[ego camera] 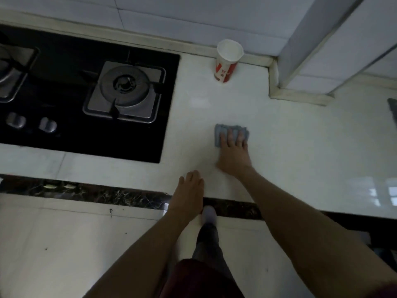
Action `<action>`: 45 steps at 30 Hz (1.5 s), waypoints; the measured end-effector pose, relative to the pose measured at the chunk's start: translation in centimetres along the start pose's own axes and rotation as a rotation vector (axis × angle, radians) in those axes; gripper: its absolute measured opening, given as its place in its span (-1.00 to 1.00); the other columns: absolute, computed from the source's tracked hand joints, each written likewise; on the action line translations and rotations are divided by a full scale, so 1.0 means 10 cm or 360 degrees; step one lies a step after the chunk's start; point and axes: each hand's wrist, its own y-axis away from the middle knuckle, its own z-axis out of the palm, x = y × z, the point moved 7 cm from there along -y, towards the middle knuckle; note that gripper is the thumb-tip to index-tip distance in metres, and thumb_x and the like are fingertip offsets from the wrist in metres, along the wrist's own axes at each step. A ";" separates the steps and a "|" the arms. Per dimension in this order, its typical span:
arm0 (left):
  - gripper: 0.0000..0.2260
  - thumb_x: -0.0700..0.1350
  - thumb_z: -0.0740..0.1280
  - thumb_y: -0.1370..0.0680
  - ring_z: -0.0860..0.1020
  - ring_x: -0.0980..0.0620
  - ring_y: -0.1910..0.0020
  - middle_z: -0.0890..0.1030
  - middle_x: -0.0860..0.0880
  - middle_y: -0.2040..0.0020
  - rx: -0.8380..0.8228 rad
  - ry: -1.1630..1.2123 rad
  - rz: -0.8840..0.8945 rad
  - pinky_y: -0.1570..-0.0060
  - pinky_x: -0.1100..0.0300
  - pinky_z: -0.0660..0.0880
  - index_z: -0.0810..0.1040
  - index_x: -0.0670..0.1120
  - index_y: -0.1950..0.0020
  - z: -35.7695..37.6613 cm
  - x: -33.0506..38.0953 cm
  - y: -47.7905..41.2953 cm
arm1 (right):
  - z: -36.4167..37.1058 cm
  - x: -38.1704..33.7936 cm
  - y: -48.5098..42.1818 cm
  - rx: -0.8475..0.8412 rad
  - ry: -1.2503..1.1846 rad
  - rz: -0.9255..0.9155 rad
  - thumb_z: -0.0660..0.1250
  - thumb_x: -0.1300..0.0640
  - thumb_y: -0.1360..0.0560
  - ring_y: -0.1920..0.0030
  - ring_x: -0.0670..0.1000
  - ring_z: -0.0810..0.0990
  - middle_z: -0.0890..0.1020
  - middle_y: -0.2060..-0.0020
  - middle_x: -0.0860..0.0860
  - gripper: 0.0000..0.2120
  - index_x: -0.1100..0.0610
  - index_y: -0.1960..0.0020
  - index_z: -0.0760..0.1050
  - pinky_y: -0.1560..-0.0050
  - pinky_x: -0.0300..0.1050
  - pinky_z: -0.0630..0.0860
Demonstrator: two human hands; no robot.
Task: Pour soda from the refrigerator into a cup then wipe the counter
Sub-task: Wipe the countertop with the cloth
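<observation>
Left hand (pixel 190 190): your flat fingers, on the worktop's (pixel 300 147) front edge.
Right hand (pixel 234 151): flat fingers press the cloth (pixel 223 130) mid-worktop.
Cup (pixel 227 61): at the back edge.
Danger: wipe too far back, you may knock it over.

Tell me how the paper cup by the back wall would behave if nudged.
The paper cup looks tall, its base narrower than its rim, so a nudge near the top would probably tip it. Its thin walls likely dent under a firm grip. The counter looks glossy, so a low push may slide it.
</observation>
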 end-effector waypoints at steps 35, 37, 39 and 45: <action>-0.51 -0.09 0.08 -0.64 0.09 -0.23 -0.54 0.06 -0.29 -0.57 0.0001 -0.0136 0.0134 -0.53 -0.07 0.02 0.18 -0.29 -0.52 -0.37 -0.66 -0.66 | -0.45 -0.25 -1.09 -0.0249 -0.0216 0.0213 0.12 -0.16 -0.56 -0.50 0.28 -0.38 -0.28 -0.55 0.13 -0.20 0.04 -0.57 -0.29 -0.49 0.25 -0.31; -0.53 -0.10 0.09 -0.62 0.17 -0.24 -0.52 0.16 -0.30 -0.55 0.0044 -0.0169 0.0160 -0.51 -0.09 0.09 0.24 -0.30 -0.49 -0.41 -0.68 -0.75 | -0.61 -0.14 -1.37 -0.0245 -0.0197 0.0232 0.14 -0.15 -0.56 -0.50 0.29 -0.37 -0.28 -0.55 0.15 -0.19 0.06 -0.57 -0.29 -0.45 0.24 -0.36; -0.52 -0.11 0.12 -0.61 0.21 -0.23 -0.51 0.21 -0.29 -0.53 0.0055 -0.0186 0.0133 -0.50 -0.11 0.15 0.25 -0.31 -0.49 -0.44 -0.74 -0.82 | -0.72 -0.06 -1.58 -0.0238 -0.0181 0.0244 0.16 -0.15 -0.55 -0.50 0.30 -0.36 -0.27 -0.55 0.17 -0.17 0.07 -0.57 -0.29 -0.44 0.25 -0.37; -0.51 -0.11 0.12 -0.63 0.10 -0.17 -0.55 0.12 -0.24 -0.57 -0.0012 -0.0204 0.0107 -0.53 -0.05 0.07 0.18 -0.27 -0.53 -0.48 -0.80 -0.91 | -0.86 -0.14 -1.72 -0.0194 -0.0204 0.0372 0.19 -0.13 -0.52 -0.49 0.36 -0.35 -0.25 -0.55 0.19 -0.14 0.14 -0.57 -0.26 -0.44 0.28 -0.32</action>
